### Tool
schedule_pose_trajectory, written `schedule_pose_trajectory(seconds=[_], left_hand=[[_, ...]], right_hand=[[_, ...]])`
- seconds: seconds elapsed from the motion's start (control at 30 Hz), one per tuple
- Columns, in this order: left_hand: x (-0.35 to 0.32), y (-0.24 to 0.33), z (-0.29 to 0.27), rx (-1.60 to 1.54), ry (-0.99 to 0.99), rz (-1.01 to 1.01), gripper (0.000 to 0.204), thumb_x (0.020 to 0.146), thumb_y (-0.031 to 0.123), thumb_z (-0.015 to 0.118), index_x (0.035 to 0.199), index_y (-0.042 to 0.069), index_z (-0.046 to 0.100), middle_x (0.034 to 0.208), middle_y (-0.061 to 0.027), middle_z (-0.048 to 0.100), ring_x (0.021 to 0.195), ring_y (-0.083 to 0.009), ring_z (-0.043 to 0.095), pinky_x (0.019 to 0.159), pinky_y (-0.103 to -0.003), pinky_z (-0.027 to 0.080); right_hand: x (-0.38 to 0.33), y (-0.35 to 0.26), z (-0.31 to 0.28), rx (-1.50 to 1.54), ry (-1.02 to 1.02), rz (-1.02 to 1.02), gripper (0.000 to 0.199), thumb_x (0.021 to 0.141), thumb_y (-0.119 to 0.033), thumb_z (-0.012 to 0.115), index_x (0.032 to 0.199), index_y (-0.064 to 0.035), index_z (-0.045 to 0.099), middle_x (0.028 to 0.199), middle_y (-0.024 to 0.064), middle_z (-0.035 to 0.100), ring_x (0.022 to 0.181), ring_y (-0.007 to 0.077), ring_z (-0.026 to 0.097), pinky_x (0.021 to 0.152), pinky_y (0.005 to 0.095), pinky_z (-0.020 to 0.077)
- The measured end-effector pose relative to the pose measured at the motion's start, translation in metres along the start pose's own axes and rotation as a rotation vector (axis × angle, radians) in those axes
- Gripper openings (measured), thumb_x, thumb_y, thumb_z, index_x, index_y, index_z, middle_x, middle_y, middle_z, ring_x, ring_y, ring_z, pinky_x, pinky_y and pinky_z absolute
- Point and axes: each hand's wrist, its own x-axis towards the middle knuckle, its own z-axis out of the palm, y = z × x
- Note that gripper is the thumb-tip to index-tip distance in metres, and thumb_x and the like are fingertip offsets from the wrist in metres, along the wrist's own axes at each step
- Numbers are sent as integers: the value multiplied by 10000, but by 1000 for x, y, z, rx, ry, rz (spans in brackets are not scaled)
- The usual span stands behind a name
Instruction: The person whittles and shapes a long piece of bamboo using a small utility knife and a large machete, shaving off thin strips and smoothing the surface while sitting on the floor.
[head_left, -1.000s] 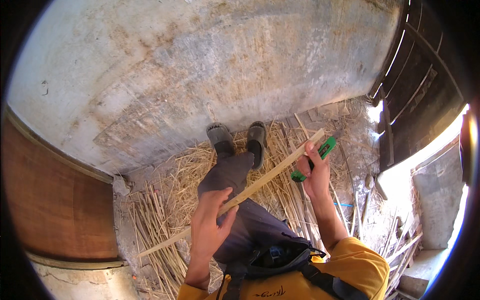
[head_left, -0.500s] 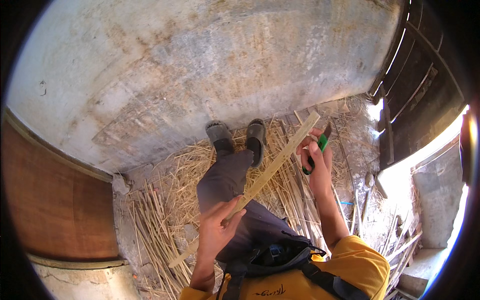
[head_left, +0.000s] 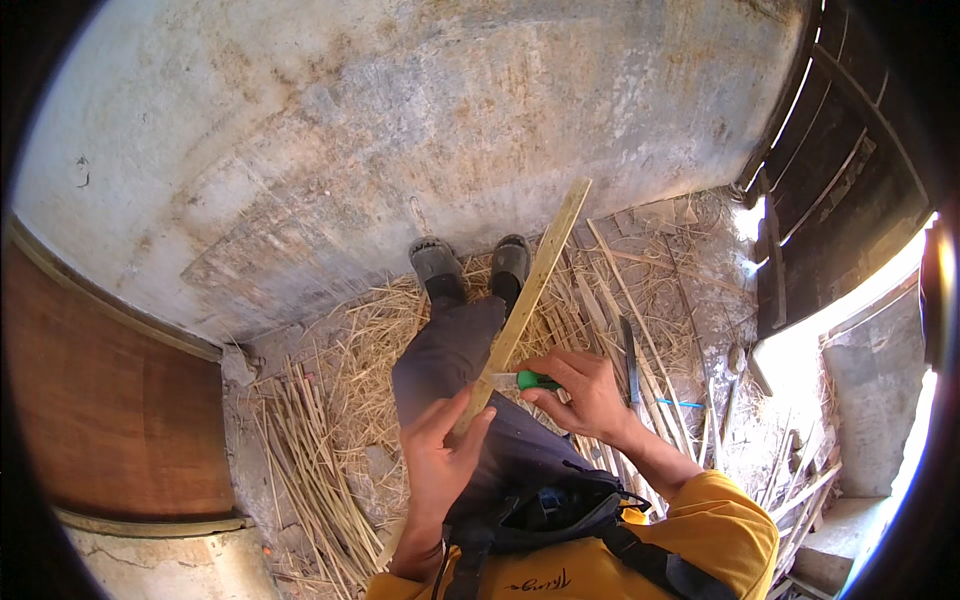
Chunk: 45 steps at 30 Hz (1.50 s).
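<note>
My left hand point(head_left: 437, 455) pinches the near end of a long, flat bamboo strip point(head_left: 525, 305), which slants up and away to the right toward the wall. In my right hand point(head_left: 585, 395) is a green utility knife point(head_left: 535, 380), gripped by its handle. Its blade points left and meets the strip just beyond my left fingers. How deep the blade sits cannot be seen. Below the strip are my trousered legs and grey shoes point(head_left: 437, 268).
A stained concrete wall point(head_left: 450, 130) rises ahead. Bamboo strips point(head_left: 310, 450) and shavings point(head_left: 370, 330) cover the floor. A dark, long blade-like tool point(head_left: 630, 360) lies right of my legs. A brown wooden panel point(head_left: 110, 390) stands left, dark boards point(head_left: 840, 200) right. An open black bag point(head_left: 560, 510) sits at my waist.
My right hand has come down and left from the strip's far end, bringing the knife blade to the strip near my left hand. The strip's far end has swung upward and left.
</note>
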Motion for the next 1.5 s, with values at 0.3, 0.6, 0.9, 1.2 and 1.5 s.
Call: schedule_pose_trajectory(seconds=[0.3,0.6,0.9,1.2,1.5], left_hand=[[1,9,3,20,24,1,321,902,-20,813,1212,-72,744,845,-61,690,645,-49,591,514,-220,427],[0,5,9,-30,76,-10,295,924,-24,781,1210,-83,735,833,-50,662,681,-35,528,538,-223,387],[-1,5,9,22,86,-21,273,936,8,777,1200,-53,749,777,-27,614,639,-30,458,515,-238,331],[-30,-7,-5,59,132,-147,271,933,55,801,1192,-21,773,727,12,563,615,-23,419,514,-229,298],[-15,6,-3,-26,64,-155,277,949,44,777,1215,-29,751,768,-8,599,610,-42,439,513,-239,322]], right_hand=[[-2,-1,11,-87,21,-32,359,876,-310,852,1157,-103,769,807,43,701,646,234,687,568,355,529],[3,-8,9,-168,36,-14,366,861,-296,857,1166,-110,780,761,40,678,603,237,654,543,364,508],[2,-1,16,-227,103,-68,331,871,-309,831,1171,-183,767,730,18,629,591,241,656,530,392,517],[40,67,-45,-198,433,296,276,1002,-270,731,1171,-55,774,827,161,726,676,276,690,615,357,509],[13,14,-2,78,64,8,274,938,-269,806,1108,-69,728,923,118,741,694,309,712,614,374,548]])
